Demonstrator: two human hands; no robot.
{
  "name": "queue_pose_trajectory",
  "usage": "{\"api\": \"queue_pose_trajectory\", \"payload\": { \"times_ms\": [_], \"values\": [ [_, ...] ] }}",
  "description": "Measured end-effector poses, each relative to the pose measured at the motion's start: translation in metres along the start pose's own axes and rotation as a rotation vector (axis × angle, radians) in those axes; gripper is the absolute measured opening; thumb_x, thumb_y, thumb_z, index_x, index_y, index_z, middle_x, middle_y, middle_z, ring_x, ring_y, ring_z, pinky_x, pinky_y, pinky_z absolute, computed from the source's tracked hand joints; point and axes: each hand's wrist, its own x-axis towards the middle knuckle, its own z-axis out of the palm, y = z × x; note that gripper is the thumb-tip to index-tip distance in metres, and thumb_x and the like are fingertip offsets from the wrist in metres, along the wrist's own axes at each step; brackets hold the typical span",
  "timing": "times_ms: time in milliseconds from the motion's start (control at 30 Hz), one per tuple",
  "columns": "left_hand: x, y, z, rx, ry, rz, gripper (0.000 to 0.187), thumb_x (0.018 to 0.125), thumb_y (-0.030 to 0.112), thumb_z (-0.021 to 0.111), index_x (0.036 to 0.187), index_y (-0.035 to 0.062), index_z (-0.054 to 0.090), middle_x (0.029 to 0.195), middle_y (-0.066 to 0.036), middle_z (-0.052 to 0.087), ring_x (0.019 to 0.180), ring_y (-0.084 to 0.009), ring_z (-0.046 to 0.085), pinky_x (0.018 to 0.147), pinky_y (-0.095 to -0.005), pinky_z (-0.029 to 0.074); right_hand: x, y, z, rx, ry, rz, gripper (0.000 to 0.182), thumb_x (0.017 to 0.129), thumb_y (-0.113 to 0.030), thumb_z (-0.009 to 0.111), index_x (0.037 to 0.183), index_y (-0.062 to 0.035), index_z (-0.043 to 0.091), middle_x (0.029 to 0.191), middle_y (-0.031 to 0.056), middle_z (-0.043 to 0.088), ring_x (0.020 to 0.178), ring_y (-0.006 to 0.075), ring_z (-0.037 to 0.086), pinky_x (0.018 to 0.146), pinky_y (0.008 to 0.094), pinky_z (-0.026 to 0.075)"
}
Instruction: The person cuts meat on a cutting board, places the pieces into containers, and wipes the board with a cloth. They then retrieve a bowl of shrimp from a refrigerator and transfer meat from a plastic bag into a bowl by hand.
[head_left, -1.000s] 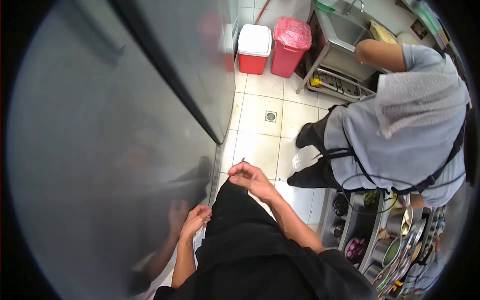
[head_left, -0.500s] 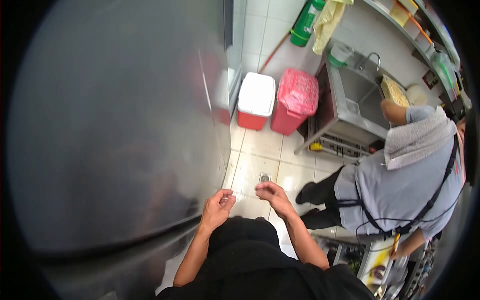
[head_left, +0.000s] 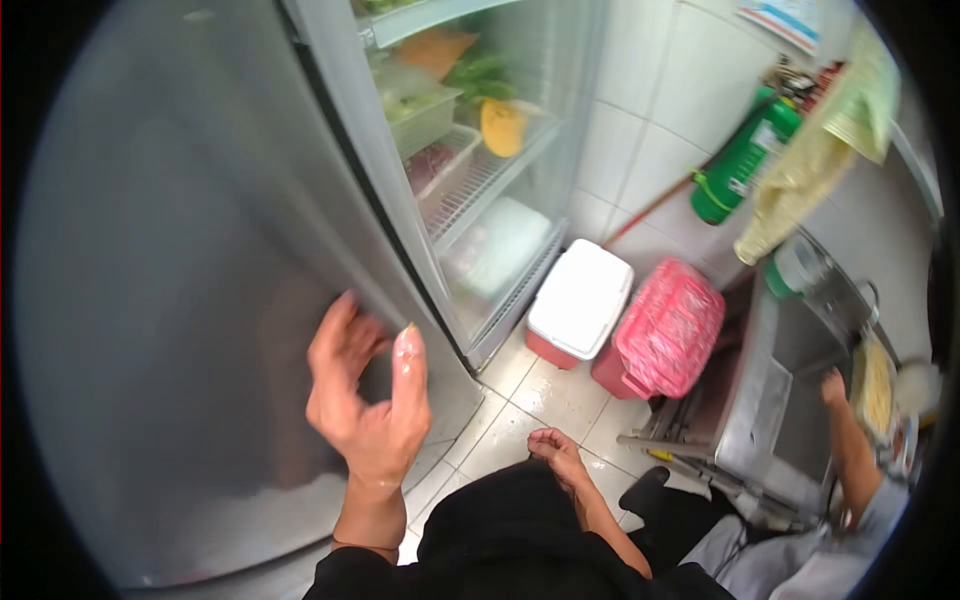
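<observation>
My left hand [head_left: 368, 400] is raised in front of the large grey metal door [head_left: 190, 330], its thumb and fingers apart with nothing between them. The fingers are near the door's right edge; whether they touch it cannot be made out. Lower down, close to my dark clothing, my right hand [head_left: 556, 452] has its fingers curled together; anything inside them is too small or hidden to name. Right of the grey door is a glass-fronted fridge [head_left: 590, 120] with trays, greens and a yellow item on its shelves.
A cooler with a white lid [head_left: 583, 298] and a pink bin [head_left: 672, 330] stand on the tiled floor. Behind hangs a green extinguisher [head_left: 745, 165] beside a yellowish cloth [head_left: 800, 185]. At right, another person's arm [head_left: 853, 450] reaches over the metal sink [head_left: 800, 400].
The view has turned left, bringing the glass-fronted fridge into sight. My left hand has risen toward the grey door and spread its fingers. My right hand has lowered toward my body.
</observation>
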Motion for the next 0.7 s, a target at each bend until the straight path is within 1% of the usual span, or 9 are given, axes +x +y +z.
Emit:
{"api": "queue_pose_trajectory", "payload": {
  "times_ms": [100, 200, 333, 400, 533, 567, 633, 667, 700],
  "values": [
    [0.003, 0.010, 0.020, 0.242, 0.252, -0.196, 0.024, 0.083, 0.010, 0.074, 0.088, -0.0033, 0.055, 0.065, -0.003, 0.055, 0.056, -0.0066, 0.049, 0.053, -0.0194, 0.042, 0.023, -0.036, 0.001, 0.024, -0.161, 0.084, 0.022, 0.082, -0.010, 0.069, 0.102, -0.0055, 0.061, 0.091, 0.0009, 0.062, 0.082, 0.0093, 0.056, 0.073, 0.0241, 0.044],
    [0.010, 0.023, 0.035, 0.363, 0.418, -0.190, 0.019, 0.085, 0.008, 0.072, 0.080, -0.0007, 0.056, 0.061, -0.002, 0.057, 0.053, -0.0044, 0.048, 0.050, -0.0186, 0.040, 0.051, -0.055, 0.005, -0.101, -0.367, 0.112, 0.023, 0.082, -0.008, 0.069, 0.103, -0.0052, 0.062, 0.093, 0.0017, 0.064, 0.083, 0.0099, 0.057, 0.074, 0.0239, 0.045],
    [0.004, 0.043, 0.035, 0.410, 0.368, -0.160, 0.013, 0.083, 0.004, 0.071, 0.078, -0.0004, 0.060, 0.058, -0.001, 0.058, 0.050, -0.0046, 0.049, 0.048, -0.0193, 0.040, 0.090, -0.101, 0.001, -0.228, -0.502, 0.037, 0.020, 0.080, -0.003, 0.069, 0.099, -0.0048, 0.063, 0.089, 0.0017, 0.065, 0.082, 0.0094, 0.058, 0.075, 0.0232, 0.046],
    [-0.013, 0.070, 0.031, 0.595, 0.257, -0.190, 0.012, 0.085, 0.006, 0.070, 0.089, -0.0017, 0.062, 0.071, -0.001, 0.062, 0.060, -0.0032, 0.049, 0.056, -0.0181, 0.039, 0.118, -0.111, 0.003, -0.346, -0.577, -0.051, 0.014, 0.083, -0.002, 0.065, 0.097, -0.0051, 0.062, 0.090, 0.0025, 0.065, 0.083, 0.0098, 0.060, 0.077, 0.0236, 0.046],
    [-0.065, 0.118, 0.008, 0.778, 0.201, -0.012, 0.015, 0.072, 0.010, 0.075, 0.076, -0.0012, 0.065, 0.063, -0.008, 0.065, 0.051, -0.0127, 0.053, 0.055, -0.0256, 0.041, 0.126, -0.118, 0.034, -0.289, -0.708, -0.066, 0.014, 0.084, -0.003, 0.066, 0.097, -0.0040, 0.062, 0.089, 0.0034, 0.065, 0.083, 0.0102, 0.060, 0.076, 0.0234, 0.047],
    [-0.078, 0.133, 0.004, 0.789, 0.209, -0.006, 0.019, 0.070, 0.012, 0.076, 0.076, -0.0008, 0.064, 0.066, -0.008, 0.064, 0.059, -0.0140, 0.054, 0.061, -0.0267, 0.042, 0.123, -0.114, 0.040, -0.284, -0.751, -0.033, 0.014, 0.083, -0.004, 0.067, 0.096, -0.0037, 0.062, 0.089, 0.0036, 0.065, 0.083, 0.0102, 0.060, 0.076, 0.0231, 0.047],
    [-0.112, 0.169, 0.020, 0.558, 0.496, -0.187, 0.020, 0.074, 0.017, 0.074, 0.079, 0.0013, 0.062, 0.084, -0.009, 0.063, 0.075, -0.0160, 0.055, 0.073, -0.0307, 0.044, 0.122, -0.095, 0.048, -0.396, -0.851, -0.033, 0.015, 0.082, -0.004, 0.068, 0.096, -0.0035, 0.062, 0.088, 0.0035, 0.065, 0.083, 0.0101, 0.060, 0.076, 0.0230, 0.047],
    [-0.153, 0.160, 0.002, 0.686, 0.635, 0.084, 0.019, 0.074, 0.014, 0.071, 0.077, 0.0014, 0.057, 0.088, -0.008, 0.061, 0.078, -0.0155, 0.054, 0.073, -0.0319, 0.045, 0.118, -0.087, 0.049, -0.514, -0.929, -0.038, 0.016, 0.082, -0.005, 0.070, 0.096, -0.0033, 0.062, 0.088, 0.0033, 0.065, 0.083, 0.0101, 0.060, 0.076, 0.0229, 0.047],
    [-0.182, 0.171, -0.011, 0.815, 0.762, 0.027, 0.019, 0.074, 0.008, 0.071, 0.077, 0.0019, 0.053, 0.090, -0.008, 0.058, 0.083, -0.0156, 0.055, 0.076, -0.0330, 0.046, 0.109, -0.083, 0.052, -0.494, -0.948, -0.028, 0.013, 0.079, -0.002, 0.068, 0.090, -0.0040, 0.063, 0.084, 0.0036, 0.066, 0.080, 0.0115, 0.062, 0.076, 0.0244, 0.049]
  ]
}}
